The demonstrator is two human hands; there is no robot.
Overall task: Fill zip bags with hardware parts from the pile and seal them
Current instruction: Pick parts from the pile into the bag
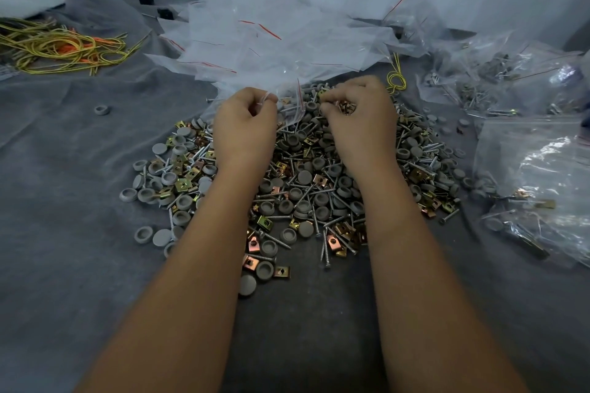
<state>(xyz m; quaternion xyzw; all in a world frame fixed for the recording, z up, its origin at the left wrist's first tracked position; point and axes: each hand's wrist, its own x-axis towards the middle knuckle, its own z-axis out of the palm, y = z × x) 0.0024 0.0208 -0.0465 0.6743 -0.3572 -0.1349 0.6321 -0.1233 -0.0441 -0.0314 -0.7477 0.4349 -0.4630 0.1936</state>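
Both forearms reach forward over a pile of hardware parts [306, 188] that lies on a grey cloth [64, 233] spread over the bench. The pile mixes grey round caps, silver screws and brass-coloured square clip nuts, and it sits in the middle of the view, under and around the wrists.

The left hand [244, 124] has its grip clamped on the edge of a clear zip bag [289, 105], fingers and thumb pinching the plastic at the far edge of the pile. The right hand [359, 118] has its fingers curled round a small bunch of the parts (brassy pieces show between the fingertips), just beside the bag's mouth.

Beyond the hands lies a loose heap of empty zip bags [271, 41] with red seal lines. To the right are filled bags [536, 182] holding caps, screws and nuts. At far left a tangle of yellow and orange cords [60, 48] lies on the cloth, and a small yellow loop [397, 78] sits near the right hand.
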